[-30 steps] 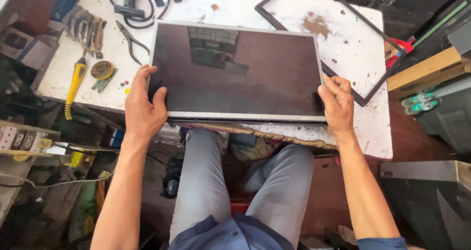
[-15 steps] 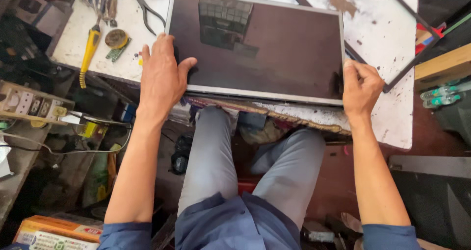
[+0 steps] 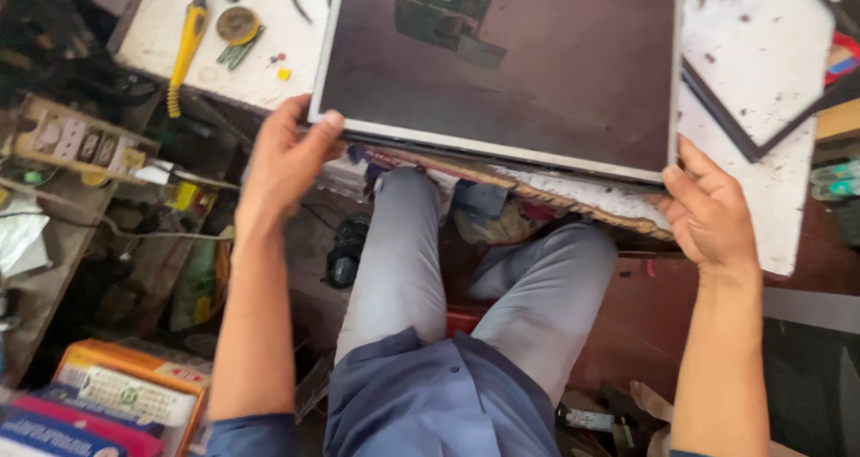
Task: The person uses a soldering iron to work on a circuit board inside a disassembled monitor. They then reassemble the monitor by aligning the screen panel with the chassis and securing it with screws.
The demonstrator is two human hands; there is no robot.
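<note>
Hands (image 3: 285,157) (image 3: 712,211) gripping display panel (image 3: 502,67), worn white table (image 3: 761,54)

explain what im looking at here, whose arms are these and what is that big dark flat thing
The picture comes from a camera worn on a person's head, looking down, so the two bare arms and the grey-trousered knees are that person's own. They sit at a worn white worktable. The big dark thing is a flat display panel, a thin glossy rectangle with a pale metal edge; it mirrors the room. It lies on the table with its near edge over the table's front. The left hand grips its near left corner, thumb on top. The right hand holds the near right corner. On the table to the left lie a yellow-handled tool and a small round reel. To the right sits an empty black frame. A power strip rests lower left.
</note>
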